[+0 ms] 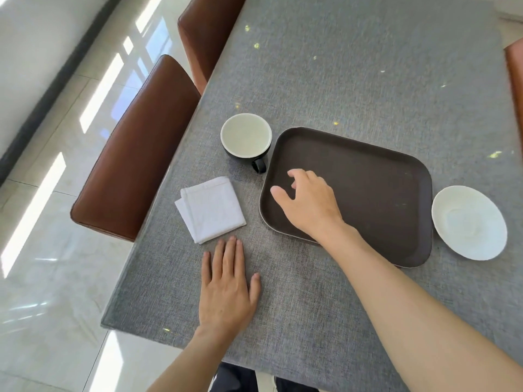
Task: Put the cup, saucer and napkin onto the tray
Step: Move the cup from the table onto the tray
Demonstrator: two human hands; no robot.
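Left hand: the left hand (226,290) lies flat on the grey table (353,80), palm down, fingers straight and together, grasping nothing; its fingertips stop just short of the napkin's near corner.
Napkin: the napkin (210,209), white and folded square, lies on the table directly ahead of the left hand, well left of the tray and turned cornerwise to the person.
Right hand: the right hand (308,205) hangs over the tray's left end, fingers loosely spread and curled, nothing in it; thumb and forefinger point up and left.
Tray: the tray (368,176), dark brown, is bare; its long axis runs left to right, slightly skewed.
Saucer: the saucer (468,222), white, sits on the table just off the tray's right edge, away from both hands.
Cup: the cup (246,137), dark outside and pale inside, stands upright just beyond the tray's far-left corner, handle turned toward the right hand.
Coming move: probably the cup, since the right hand is nearer and aimed at it.
Chairs: two brown chairs (133,154) stand along the table's left side.
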